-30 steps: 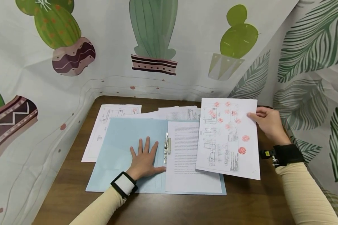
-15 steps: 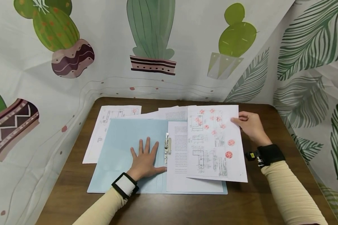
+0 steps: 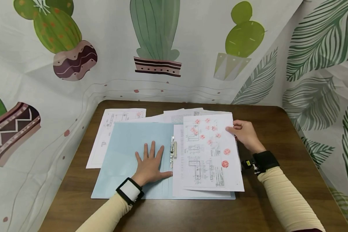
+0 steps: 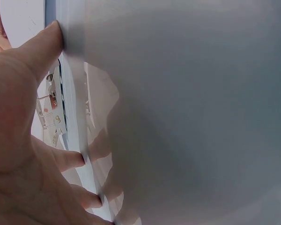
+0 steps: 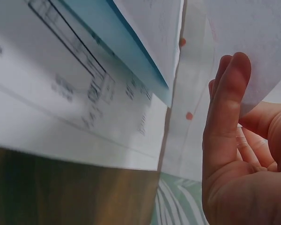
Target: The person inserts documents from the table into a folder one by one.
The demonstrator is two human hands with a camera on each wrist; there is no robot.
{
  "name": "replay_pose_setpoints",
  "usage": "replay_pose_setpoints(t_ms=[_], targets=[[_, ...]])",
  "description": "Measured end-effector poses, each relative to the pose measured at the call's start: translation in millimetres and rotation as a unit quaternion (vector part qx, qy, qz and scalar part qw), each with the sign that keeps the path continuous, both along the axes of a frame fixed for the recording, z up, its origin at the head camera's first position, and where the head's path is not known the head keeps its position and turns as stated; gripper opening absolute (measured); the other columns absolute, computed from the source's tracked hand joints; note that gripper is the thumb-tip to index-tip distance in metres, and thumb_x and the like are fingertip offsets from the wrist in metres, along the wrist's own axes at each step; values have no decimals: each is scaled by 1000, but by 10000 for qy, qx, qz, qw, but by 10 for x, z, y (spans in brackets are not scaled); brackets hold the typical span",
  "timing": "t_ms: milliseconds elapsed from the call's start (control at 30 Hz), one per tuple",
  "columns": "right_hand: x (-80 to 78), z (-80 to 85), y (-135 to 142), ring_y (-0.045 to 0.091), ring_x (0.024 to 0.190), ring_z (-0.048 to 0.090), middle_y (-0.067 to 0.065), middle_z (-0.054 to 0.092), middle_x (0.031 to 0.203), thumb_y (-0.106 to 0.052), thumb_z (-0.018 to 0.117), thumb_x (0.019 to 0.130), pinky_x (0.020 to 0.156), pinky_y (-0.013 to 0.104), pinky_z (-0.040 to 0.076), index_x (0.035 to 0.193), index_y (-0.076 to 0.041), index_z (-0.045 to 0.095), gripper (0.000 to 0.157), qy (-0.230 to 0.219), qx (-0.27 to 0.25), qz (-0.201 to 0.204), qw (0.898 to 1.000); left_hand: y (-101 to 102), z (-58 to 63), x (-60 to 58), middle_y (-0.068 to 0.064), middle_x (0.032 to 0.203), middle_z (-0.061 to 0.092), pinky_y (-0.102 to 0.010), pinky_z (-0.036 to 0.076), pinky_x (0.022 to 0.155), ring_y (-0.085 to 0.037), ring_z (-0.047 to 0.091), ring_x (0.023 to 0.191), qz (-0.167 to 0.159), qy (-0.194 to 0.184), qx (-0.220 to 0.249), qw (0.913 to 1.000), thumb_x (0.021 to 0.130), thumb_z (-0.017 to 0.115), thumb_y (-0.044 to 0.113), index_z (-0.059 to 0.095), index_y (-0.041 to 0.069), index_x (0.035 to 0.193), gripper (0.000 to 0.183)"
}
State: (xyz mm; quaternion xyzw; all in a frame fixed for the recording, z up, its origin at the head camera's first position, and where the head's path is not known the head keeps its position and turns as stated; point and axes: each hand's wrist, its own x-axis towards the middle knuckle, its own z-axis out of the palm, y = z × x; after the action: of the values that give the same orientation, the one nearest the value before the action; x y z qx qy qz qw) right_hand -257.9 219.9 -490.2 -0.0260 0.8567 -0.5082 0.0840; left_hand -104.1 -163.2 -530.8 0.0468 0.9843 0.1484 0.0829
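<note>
Resting left hand (image 3: pixel 149 167) on open blue folder (image 3: pixel 124 138), with fingers (image 3: pixel 152 150) spread straight, near metal clip (image 3: pixel 175 150). Pinching stamped drawing sheet (image 3: pixel 213 153) between thumb and fingers of right hand (image 3: pixel 247 135), at its right edge near upper corner. Holding it over printed page (image 3: pixel 178 180) on folder's right side. Also showing loose papers (image 3: pixel 98 153) on table (image 3: pixel 191 216) past folder's far and left edges.

Red-stamped drawing sheet (image 3: pixel 213 153), apparently raised, over open blue folder (image 3: pixel 120 154)
</note>
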Motion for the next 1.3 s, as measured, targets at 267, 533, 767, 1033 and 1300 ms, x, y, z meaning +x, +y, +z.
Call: replay_pose_setpoints(t_ms=[267,533,767,1033,1300], targets=[[20,-84,-133,19,80,72,20,74,107,-23,72,99,63,32,58,124,0,66,35,-122,-113,147,9998,0,12,-2,-27,168,10,-85,4,106,-55,2,152,13,-35,-10,10000,73,79,72,35,10,161,116],[55,-122,-251,21,82,71,19,74,108,-21,73,98,66,33,58,124,0,66,34,-360,15,140,9993,5,17,-5,-27,168,12,-85,5,105,-56,3,152,3,24,-56,10000,73,79,72,36,10,160,115],[65,-164,-312,21,77,72,17,75,102,-20,73,98,65,39,59,122,0,67,32,-420,-6,169,9990,-5,-20,-10,-27,168,12,-85,4,105,-56,3,152,-7,40,-85,10000,73,79,72,36,10,160,116],[95,-196,-363,21,75,72,18,75,100,-19,74,97,61,37,58,121,0,68,31,-418,-104,163,9989,2,0,-9,-27,168,13,-85,5,106,-56,4,152,4,30,-92,10000,73,79,72,36,10,160,115],[109,-220,-395,22,80,71,19,75,103,-19,74,97,63,33,58,122,-1,69,32,-325,-1,127,9994,-6,-22,-6,-27,168,11,-85,4,106,-56,2,152,-3,44,-60,10000,72,79,73,35,11,161,116]])
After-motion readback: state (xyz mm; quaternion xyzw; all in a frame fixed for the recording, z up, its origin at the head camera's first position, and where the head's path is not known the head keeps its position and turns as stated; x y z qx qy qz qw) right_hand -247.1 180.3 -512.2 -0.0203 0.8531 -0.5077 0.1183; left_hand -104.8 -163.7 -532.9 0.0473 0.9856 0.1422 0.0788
